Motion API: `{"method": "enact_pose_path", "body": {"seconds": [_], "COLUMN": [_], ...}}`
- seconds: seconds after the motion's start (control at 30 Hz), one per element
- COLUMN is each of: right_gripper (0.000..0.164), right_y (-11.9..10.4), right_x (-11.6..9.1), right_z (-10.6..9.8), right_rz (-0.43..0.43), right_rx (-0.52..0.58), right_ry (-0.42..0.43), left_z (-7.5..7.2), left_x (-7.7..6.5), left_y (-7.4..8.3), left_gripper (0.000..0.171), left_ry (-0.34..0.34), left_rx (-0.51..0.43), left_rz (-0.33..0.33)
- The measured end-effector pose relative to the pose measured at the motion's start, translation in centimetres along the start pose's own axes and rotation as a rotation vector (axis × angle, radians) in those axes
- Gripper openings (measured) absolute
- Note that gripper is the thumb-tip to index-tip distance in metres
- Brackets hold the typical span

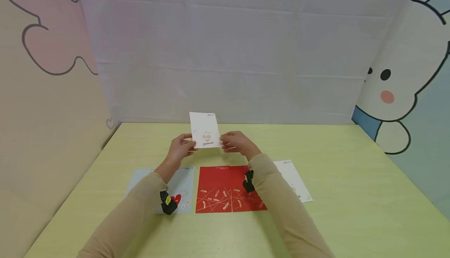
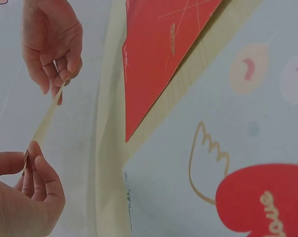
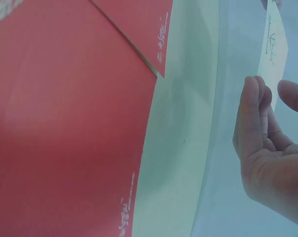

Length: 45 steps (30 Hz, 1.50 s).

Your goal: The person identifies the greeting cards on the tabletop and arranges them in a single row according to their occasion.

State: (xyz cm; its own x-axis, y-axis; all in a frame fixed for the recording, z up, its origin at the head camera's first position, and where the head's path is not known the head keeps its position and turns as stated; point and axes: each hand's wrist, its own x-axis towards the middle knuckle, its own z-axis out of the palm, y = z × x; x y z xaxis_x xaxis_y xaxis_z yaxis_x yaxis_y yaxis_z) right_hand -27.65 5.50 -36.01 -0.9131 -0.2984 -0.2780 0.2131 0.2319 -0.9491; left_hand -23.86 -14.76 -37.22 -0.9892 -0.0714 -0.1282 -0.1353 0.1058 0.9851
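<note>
A white card [image 1: 204, 129] with a gold diamond drawing and small lettering is held up above the far part of the table. My left hand [image 1: 179, 148] pinches its lower left edge between thumb and fingers. At the card's right edge is my right hand [image 1: 240, 144]. In the right wrist view, the thumb and fingers of the right hand [image 3: 272, 148] stand apart, with the white card [image 3: 273, 54] reaching into the gap. From the left wrist view, the card shows nearly edge-on between the left hand [image 2: 30, 192] and the other hand.
Two red cards [image 1: 213, 189] with gold feather prints lie side by side on the pale yellow table [image 1: 351, 195]. Left of them lies light blue paper [image 1: 186, 187] with a red heart, partly under the left arm. Another white card [image 1: 293, 180] lies right, partly hidden by the right sleeve.
</note>
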Motion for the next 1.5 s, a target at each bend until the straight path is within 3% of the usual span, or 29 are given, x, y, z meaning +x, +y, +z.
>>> {"method": "enact_pose_path", "body": {"seconds": [0.5,1.2,1.5], "right_gripper": [0.026,0.032,0.036], "right_y": [-0.2,1.8,2.8], "right_x": [-2.2,-6.6,-8.0], "right_z": [-2.1,-7.4,-9.5], "right_rz": [-0.031,-0.124,-0.082], "right_rx": [-0.043,-0.126,-0.168], "right_ry": [0.098,0.074,0.135], "left_z": [2.3,7.3,9.6], "left_x": [-1.3,-3.4,-5.2], "left_y": [1.0,1.8,2.6], "left_gripper": [0.039,0.056,0.06], "left_ry": [-0.051,-0.23,-0.306], "left_rx": [-0.036,-0.068,-0.05], "left_rz": [0.037,0.145,0.152]}}
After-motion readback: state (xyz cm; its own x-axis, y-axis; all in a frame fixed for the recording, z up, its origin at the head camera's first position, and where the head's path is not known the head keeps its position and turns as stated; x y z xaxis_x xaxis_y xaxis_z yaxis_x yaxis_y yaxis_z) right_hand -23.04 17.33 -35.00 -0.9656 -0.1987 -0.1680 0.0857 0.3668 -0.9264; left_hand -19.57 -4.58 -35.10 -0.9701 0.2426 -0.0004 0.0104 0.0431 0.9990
